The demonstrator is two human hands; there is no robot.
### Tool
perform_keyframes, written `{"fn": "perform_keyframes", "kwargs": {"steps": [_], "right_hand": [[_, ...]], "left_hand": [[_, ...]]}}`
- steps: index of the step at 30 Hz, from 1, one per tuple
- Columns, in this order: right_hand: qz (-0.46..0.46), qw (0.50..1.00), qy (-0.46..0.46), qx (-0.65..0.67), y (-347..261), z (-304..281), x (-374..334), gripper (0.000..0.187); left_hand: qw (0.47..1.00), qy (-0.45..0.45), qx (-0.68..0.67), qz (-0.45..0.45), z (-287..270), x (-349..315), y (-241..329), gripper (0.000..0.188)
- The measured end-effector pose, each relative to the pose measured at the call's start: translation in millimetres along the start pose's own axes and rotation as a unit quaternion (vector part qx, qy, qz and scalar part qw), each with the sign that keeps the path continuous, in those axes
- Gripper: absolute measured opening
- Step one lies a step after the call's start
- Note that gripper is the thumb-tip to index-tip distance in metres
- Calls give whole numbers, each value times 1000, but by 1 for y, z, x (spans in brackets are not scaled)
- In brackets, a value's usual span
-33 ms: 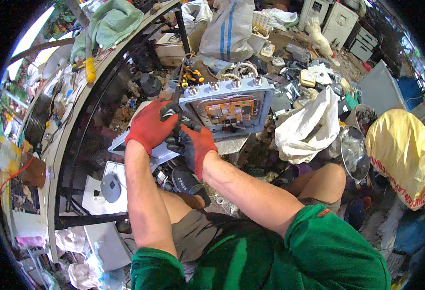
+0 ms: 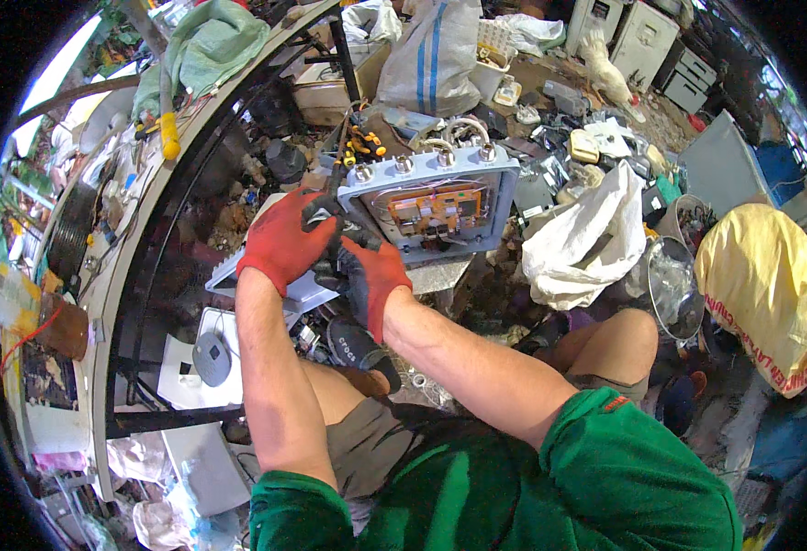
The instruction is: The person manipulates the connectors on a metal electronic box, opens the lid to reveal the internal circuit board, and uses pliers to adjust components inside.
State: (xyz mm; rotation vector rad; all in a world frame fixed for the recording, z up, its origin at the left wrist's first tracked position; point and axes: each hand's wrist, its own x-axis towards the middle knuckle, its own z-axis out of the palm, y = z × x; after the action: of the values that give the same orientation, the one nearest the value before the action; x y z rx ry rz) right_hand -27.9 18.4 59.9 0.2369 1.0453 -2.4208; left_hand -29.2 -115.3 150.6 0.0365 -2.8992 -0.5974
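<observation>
A grey-blue metal enclosure (image 2: 506, 207) stands open in front of me, with an orange circuit board (image 2: 436, 209) inside and several round metal connectors (image 2: 403, 165) along its top. My left hand (image 2: 289, 237), in a red glove with dark fingertips, is closed at the enclosure's left side. Beside it, my right hand (image 2: 374, 273) in a matching glove is closed too, its fingers almost meeting the left ones. Dark material shows between them, but what they grip cannot be made out. Under my hands lies a flat grey panel (image 2: 310, 292), partly hidden.
A curved-edge table (image 2: 151, 207) with clutter runs along the left. Yellow-and-black-handled tools (image 2: 359, 142) lie behind the enclosure. To the right are a white sack (image 2: 587, 243), piled electronic scrap (image 2: 546, 179) and a yellow sack (image 2: 762, 275). A white bird (image 2: 607, 73) stands at the back.
</observation>
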Motion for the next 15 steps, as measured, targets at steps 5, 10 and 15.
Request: {"fn": "perform_keyframes", "kwargs": {"steps": [5,10,15], "right_hand": [[64,991,7,113,-6,16,-15,31],[102,978,9,180,-6,25,-19,46],[22,988,12,151,8,23,-14,45]], "left_hand": [[1000,2,-2,-15,2,-1,-5,49],[1000,2,-5,-20,3,9,-11,49],[998,-19,-31,-43,6,10,-1,48]]}}
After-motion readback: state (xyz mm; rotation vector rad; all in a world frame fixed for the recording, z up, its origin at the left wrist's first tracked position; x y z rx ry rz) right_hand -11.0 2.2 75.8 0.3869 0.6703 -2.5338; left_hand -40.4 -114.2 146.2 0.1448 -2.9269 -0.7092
